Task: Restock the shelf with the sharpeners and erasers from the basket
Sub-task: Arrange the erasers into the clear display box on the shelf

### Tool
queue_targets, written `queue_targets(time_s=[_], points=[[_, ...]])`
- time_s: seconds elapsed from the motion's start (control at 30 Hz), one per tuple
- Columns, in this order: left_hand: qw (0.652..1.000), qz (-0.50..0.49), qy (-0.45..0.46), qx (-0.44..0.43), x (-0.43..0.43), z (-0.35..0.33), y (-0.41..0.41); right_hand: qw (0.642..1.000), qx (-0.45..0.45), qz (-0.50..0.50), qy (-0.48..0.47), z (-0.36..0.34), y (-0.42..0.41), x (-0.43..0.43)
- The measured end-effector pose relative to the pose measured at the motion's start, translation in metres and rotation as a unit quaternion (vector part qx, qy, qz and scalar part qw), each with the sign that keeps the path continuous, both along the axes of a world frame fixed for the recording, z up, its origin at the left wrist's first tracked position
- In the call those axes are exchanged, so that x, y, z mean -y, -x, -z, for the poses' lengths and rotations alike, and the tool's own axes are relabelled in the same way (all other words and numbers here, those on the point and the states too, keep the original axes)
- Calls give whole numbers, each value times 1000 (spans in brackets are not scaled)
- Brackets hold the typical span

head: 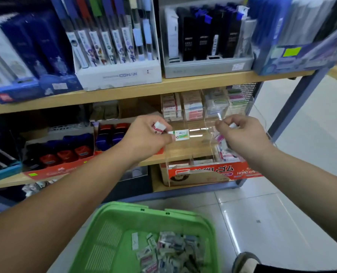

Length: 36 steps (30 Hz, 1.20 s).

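Observation:
My left hand (147, 137) grips two small erasers, one with a red-and-white sleeve (159, 127) and one with a green-and-white sleeve (180, 134), in front of the clear acrylic organiser (195, 152) on the middle shelf. My right hand (240, 134) pinches a small white eraser (232, 126) over the organiser's right compartment, where more erasers (225, 152) lie. The green basket (112, 229) stands on the floor below me with several wrapped erasers (171, 251) in its bottom.
Stacked eraser boxes (193, 107) fill the back of the organiser. Red and blue sharpeners (65, 154) sit in a tray to the left. A red eraser carton (209, 172) is underneath. Pen displays (112, 44) line the upper shelf. A metal shelf post (293, 107) stands right.

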State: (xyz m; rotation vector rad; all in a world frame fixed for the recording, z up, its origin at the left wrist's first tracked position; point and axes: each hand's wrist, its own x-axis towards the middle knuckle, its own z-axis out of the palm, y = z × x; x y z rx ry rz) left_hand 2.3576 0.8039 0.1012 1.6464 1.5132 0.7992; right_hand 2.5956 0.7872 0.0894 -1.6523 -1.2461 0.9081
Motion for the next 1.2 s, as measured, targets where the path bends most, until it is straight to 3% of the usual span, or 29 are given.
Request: queue_targets(time_s=[0.13, 0.33, 0.4, 0.53, 0.6, 1.0, 1.1, 1.2], points=[[997, 64, -24, -28, -14, 1, -32, 1000, 6, -4, -13, 12, -15, -6], [965, 163, -51, -199, -28, 13, -65, 1000, -9, 17, -20, 13, -40, -9], [969, 150, -59, -189, -33, 14, -69, 999, -23, 35, -20, 13, -48, -10], [992, 82, -80, -47, -41, 4, -82, 998, -40, 56, 3, 18, -61, -10], [992, 104, -56, -37, -41, 2, -92, 996, -44, 73, -2, 19, -67, -10], [929, 259, 35, -263, -33, 29, -143, 995, -54, 83, 2, 18, -84, 0], [943, 257, 79, -198, -37, 20, -140, 995, -78, 67, 14, 15, -83, 4], [958, 239, 159, -32, -40, 12, -129, 993, -109, 47, 17, 11, -80, 7]])
